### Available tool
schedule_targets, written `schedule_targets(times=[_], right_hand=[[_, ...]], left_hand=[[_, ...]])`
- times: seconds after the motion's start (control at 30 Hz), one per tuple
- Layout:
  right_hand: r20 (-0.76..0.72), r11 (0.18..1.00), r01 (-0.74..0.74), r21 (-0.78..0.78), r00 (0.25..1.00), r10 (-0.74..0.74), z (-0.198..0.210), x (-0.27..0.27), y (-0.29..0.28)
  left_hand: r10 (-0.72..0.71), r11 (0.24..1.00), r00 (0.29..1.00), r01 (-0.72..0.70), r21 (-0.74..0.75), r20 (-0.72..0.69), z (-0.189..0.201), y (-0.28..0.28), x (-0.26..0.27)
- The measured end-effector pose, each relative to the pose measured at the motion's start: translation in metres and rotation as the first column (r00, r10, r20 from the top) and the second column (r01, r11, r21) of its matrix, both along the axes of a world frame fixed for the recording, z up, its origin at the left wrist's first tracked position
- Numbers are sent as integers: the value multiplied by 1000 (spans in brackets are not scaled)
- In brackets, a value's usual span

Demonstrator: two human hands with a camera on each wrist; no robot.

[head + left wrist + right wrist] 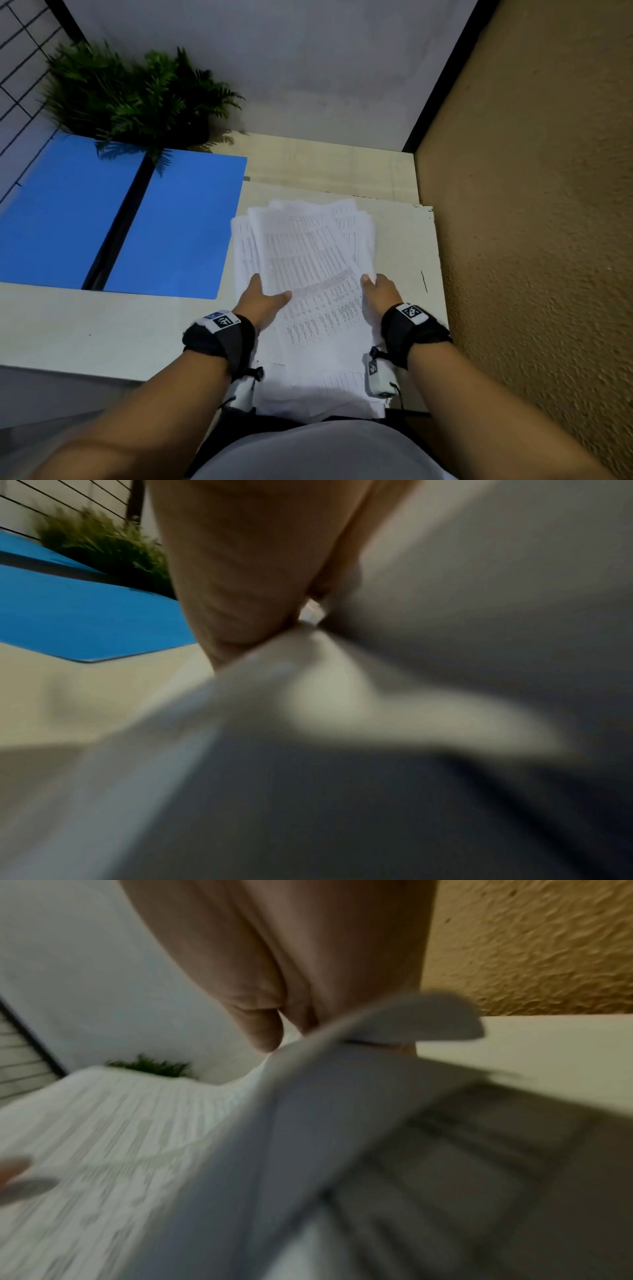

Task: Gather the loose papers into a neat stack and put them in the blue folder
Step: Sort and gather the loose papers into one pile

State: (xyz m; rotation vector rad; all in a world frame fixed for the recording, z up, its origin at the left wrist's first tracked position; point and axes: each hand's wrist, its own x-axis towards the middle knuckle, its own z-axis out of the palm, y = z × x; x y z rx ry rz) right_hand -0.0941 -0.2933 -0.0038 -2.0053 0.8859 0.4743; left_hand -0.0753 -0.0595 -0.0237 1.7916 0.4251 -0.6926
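A loose pile of printed white papers [308, 267] lies on the pale desk, its sheets fanned and askew. My left hand [262, 294] grips the pile's left edge, thumb on top, fingers hidden under the sheets. My right hand [378, 289] grips the right edge the same way. Both wrist views are blurred: in the left one the left hand [240, 588] pinches the papers [308, 696], in the right one the right hand [274, 1001] holds curled papers [325, 1096]. The blue folder [120, 219] lies open and flat to the left, a black spine down its middle.
A green potted fern [137, 96] stands behind the folder against a white wall. A textured ochre wall [531, 205] rises close on the right of the desk [102, 325]. A wire grid panel [20, 51] is at the far left. The desk's front edge runs near my body.
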Motion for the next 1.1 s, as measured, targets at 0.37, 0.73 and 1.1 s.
schedule_targets(times=[0.37,0.73,1.1], right_hand=[[114,932,256,256,950,-292,1,-10,-16],[38,999,38,37,999,-39,-1,2,-4],[-61,906,321,277,947,-317,-27,-3,-34]], left_hand=[[120,984,975,-92,-151,186,32,-12,-8],[64,964,992,-89,249,106,0,14,0],[44,978,999,-41,-205,12,15,-8,-3]])
